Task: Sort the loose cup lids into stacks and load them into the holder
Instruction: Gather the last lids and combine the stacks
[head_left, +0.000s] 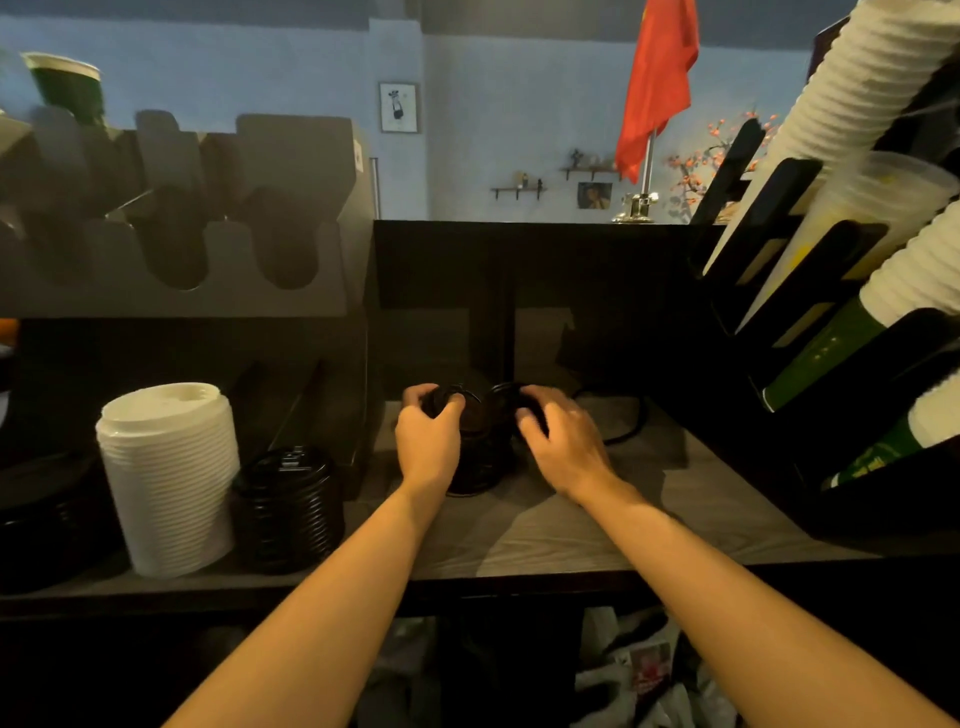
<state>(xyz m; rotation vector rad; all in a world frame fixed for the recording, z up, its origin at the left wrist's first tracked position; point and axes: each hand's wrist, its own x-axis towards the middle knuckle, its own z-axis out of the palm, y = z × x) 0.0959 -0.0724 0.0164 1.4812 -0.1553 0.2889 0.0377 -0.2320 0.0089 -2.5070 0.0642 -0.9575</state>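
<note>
Both forearms reach forward, palms down. The left hand (428, 439) grips the top of a stack of black lids (475, 467) on the wooden counter (571, 530). The right hand (566, 444) seems to pinch a loose black lid (506, 396) just beside the stack.

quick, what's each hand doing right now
Left hand: fingers curled round the top of the black lid stack.
Right hand: gripping a loose black lid beside it.

No legible txt anywhere. Pale print on the green cups (823, 358), up-right of the right hand (566, 441), is too blurred to read. Same for the sticker (358, 154) on the gray holder (291, 156), up-left of the left hand (428, 439), & red print on the plastic bag (649, 670) below the gripped black lids (472, 467).
</note>
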